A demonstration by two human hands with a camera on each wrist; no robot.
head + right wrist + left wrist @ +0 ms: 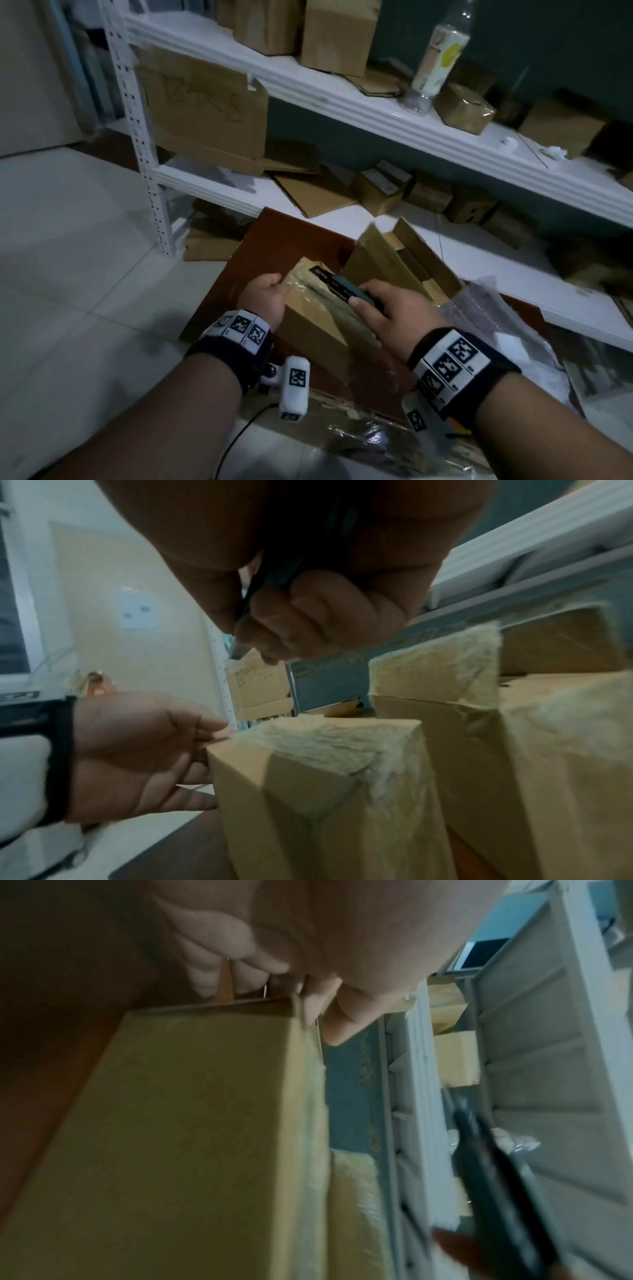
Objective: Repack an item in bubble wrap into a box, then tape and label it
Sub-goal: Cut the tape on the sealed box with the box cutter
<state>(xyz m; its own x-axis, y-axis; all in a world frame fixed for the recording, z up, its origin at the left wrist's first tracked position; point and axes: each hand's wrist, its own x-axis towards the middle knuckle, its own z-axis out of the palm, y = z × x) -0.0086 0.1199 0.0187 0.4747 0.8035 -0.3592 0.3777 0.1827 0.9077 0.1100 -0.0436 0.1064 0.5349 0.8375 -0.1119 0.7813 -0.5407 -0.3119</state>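
A taped-up brown cardboard box (pixel 318 322) (pixel 192 1123) (pixel 325 791) stands on the dark brown table (pixel 274 246). My left hand (pixel 265 294) (pixel 260 969) (pixel 137 750) grips its far left top edge, fingers curled over the side. My right hand (pixel 383 305) (pixel 325 615) grips a dark utility knife (pixel 337 284) (pixel 496 1177) (pixel 270 569), held over the taped top seam. Behind it to the right stands an open cardboard box (pixel 404 263) (pixel 548 750) with raised flaps. Bubble wrap (pixel 479 308) lies to its right.
White metal shelving (pixel 342 102) close behind the table carries several cardboard boxes and a plastic bottle (pixel 442 58). Crumpled clear plastic (pixel 342 442) lies at the table's near edge. Pale tiled floor (pixel 68 274) spreads to the left.
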